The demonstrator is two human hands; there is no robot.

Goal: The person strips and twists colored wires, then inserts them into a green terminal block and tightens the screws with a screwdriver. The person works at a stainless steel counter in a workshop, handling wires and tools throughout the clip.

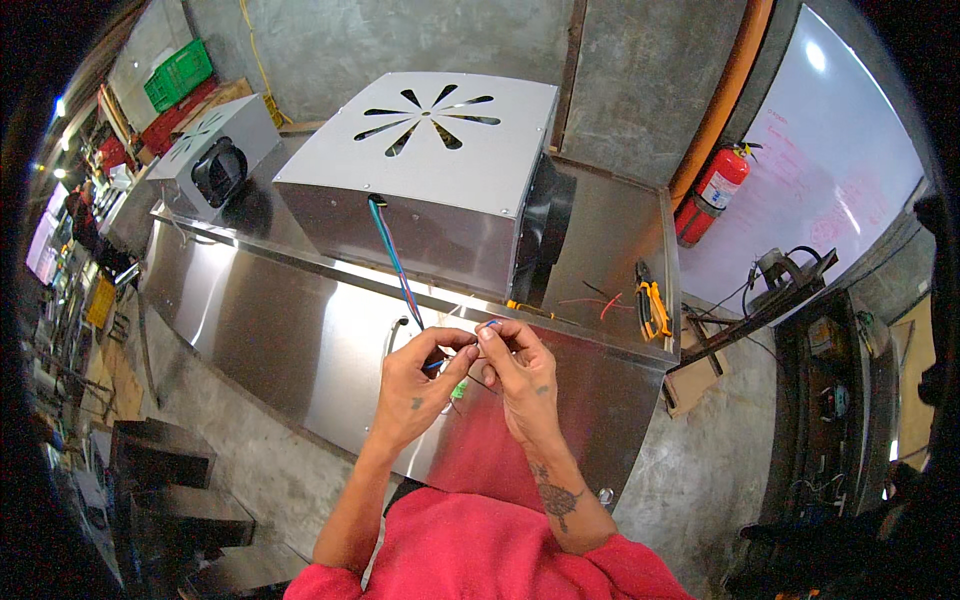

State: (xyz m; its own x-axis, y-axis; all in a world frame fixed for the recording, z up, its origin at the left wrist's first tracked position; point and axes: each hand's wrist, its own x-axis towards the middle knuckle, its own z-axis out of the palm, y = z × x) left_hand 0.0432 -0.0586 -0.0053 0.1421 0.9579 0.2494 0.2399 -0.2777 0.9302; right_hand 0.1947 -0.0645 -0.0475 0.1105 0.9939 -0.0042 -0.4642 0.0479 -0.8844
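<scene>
One red garment (480,545), worn by the person, at the lower edge. One left hand (425,385), thumb and fingers pressed together, pinching wires (397,267). One right hand (522,385), just beside it, thumb and forefinger pinching a blue-tipped strand; exact contact partly hidden. One small green piece (459,389) below and between the hands. Wires, blue, teal and red, run from the hands up to a hole in the front of a large metal box (420,165), its pale top cut with petal-shaped slots, standing on a steel table (615,235). Toward the table's right end: pliers (652,302) with orange-and-black handles, red wire scraps (610,305) beside them. Farther left: a smaller metal box (240,130). Beyond, at right: a red fire extinguisher (724,180) before a whiteboard (850,130).
</scene>
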